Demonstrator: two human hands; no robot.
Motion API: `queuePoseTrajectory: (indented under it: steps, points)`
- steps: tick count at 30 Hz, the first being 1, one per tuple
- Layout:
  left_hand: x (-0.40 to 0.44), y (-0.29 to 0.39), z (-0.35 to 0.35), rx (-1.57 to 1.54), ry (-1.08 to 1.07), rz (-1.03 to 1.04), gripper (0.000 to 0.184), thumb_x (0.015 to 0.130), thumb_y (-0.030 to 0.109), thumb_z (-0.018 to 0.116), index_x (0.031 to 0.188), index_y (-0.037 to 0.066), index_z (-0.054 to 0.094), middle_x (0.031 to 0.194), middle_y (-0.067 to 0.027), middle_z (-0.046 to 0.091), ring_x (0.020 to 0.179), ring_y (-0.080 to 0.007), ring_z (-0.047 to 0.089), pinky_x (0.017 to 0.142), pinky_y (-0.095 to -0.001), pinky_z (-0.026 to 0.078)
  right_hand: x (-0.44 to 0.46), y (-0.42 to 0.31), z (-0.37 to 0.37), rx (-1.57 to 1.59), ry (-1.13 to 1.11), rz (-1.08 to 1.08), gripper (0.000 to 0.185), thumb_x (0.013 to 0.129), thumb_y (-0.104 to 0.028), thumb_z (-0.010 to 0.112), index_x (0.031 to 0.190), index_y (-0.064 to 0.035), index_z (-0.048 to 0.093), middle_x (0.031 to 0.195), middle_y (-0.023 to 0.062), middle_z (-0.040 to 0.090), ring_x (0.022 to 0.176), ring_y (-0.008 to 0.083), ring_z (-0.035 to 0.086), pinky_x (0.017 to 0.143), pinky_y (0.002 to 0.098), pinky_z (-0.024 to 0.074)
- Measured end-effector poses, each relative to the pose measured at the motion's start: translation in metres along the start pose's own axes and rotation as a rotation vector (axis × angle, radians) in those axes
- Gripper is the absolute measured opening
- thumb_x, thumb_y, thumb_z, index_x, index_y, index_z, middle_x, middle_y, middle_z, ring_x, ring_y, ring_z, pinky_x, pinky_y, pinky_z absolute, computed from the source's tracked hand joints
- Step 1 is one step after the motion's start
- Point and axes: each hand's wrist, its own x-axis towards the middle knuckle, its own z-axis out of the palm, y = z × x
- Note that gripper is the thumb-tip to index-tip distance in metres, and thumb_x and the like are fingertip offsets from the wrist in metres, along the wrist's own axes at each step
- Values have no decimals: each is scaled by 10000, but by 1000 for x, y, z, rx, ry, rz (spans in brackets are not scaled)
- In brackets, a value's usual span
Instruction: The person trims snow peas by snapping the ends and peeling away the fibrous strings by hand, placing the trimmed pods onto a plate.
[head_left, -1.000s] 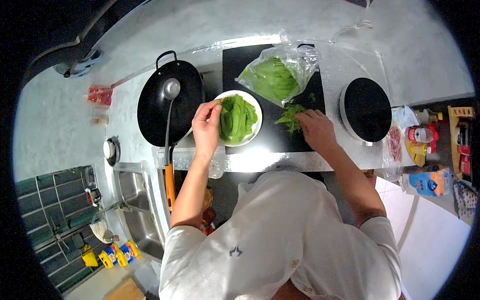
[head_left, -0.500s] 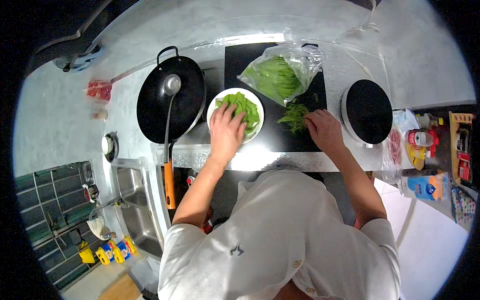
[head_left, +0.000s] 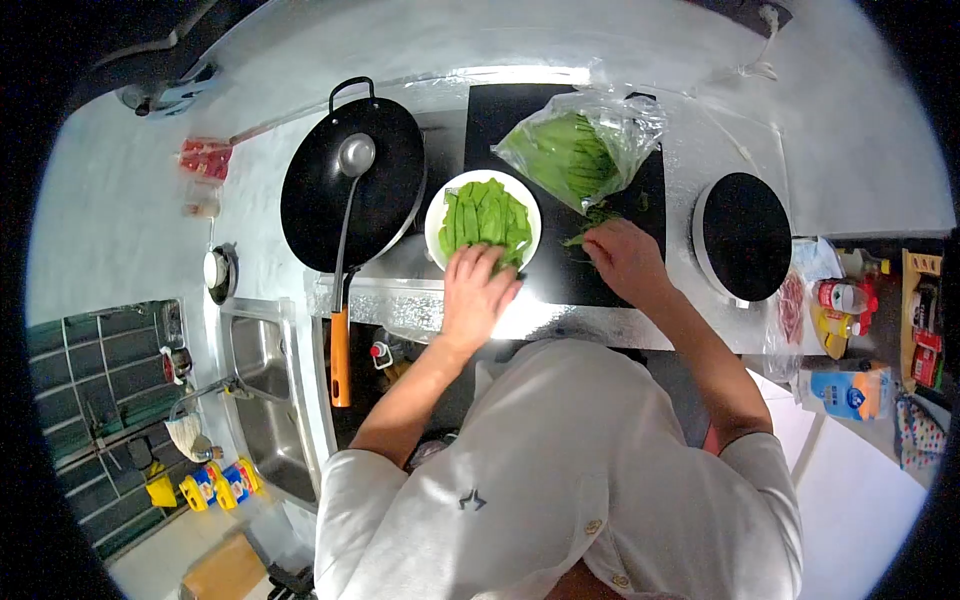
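A white plate holds flat green pieces that look like bean pods, laid roughly side by side. My left hand rests over its near edge, fingers stretched out and touching the closest pieces. At the right, my right hand is low over the black board, its fingertips pinched on thin green trimmings. Part of that small pile is hidden behind the fingers. Just beyond it lies a clear plastic bag with more of the green pods inside.
To the left sits a black wok with a metal ladle in it; its orange handle sticks out past the counter edge. A round black-topped appliance stands right. A sink is at far left, bottles at far right.
My left hand has drawn back from the middle of the plate to its near edge, uncovering the green pieces. The right hand has shifted slightly over the trimmings, and the camera view has moved a little.
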Motion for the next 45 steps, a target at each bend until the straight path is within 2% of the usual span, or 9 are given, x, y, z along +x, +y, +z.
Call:
queuePoseTrajectory:
  steps: [7,11,16,21,24,34,38,40,45]
  points:
    - [13,-8,12,-238,299,-377,133,807,200,707,926,144,729,1270,-102,574,1253,-346,451,1095,-525,278,-5,9,7,-19,67,-40,171,901,-228,633,891,-61,669,890,117,653,838,324,630,762,437,526]
    - [9,-8,14,4,158,-318,187,801,204,706,980,166,744,1437,-126,474,1377,-380,358,1175,-572,159,-7,16,5,-46,47,-12,141,881,-180,656,915,-44,676,893,123,659,850,328,637,764,427,523]
    - [1,-7,11,8,92,-226,186,814,201,692,989,160,742,1421,-130,490,1374,-376,367,1168,-577,175,8,15,-11,-4,41,10,122,869,-139,665,939,-40,680,908,131,664,880,332,636,775,429,516]
    - [5,-4,7,-51,93,-206,175,861,178,653,1011,125,725,1403,-141,514,1373,-352,391,1172,-586,159,59,40,-14,-68,254,-22,178,875,-169,626,971,-25,673,928,160,661,910,378,628,805,489,512]
    - [4,-1,4,-51,91,-193,173,864,174,648,1011,119,721,1416,-142,502,1379,-355,384,1171,-592,154,86,50,-6,-120,143,-25,200,879,-180,597,950,-4,661,925,182,656,921,396,624,823,502,513]
    - [0,10,-7,-65,85,-178,181,862,157,630,1020,114,708,1427,-153,487,1380,-382,373,1157,-616,167,110,69,35,-463,231,-97,119,815,-167,590,821,-57,633,877,124,576,869,331,603,739,458,539]
    - [2,13,-14,-73,87,-172,182,862,146,623,1020,108,708,1433,-155,484,1380,-382,375,1158,-611,173,104,65,29,-431,261,-62,143,844,-153,565,862,-39,650,878,157,622,868,349,634,746,485,538]
    - [2,13,-15,-72,96,-161,183,861,139,624,1020,106,707,1427,-156,491,1373,-377,389,1155,-603,191,101,56,15,-381,-33,234,183,881,-169,557,910,-24,666,883,191,667,858,365,666,761,497,533]
    - [16,15,-20,-188,110,-114,194,855,121,632,1033,87,702,1411,-155,508,1348,-370,428,1144,-559,263,57,31,-31,0,219,155,175,894,-178,585,924,-30,674,895,189,687,856,360,678,778,490,529]
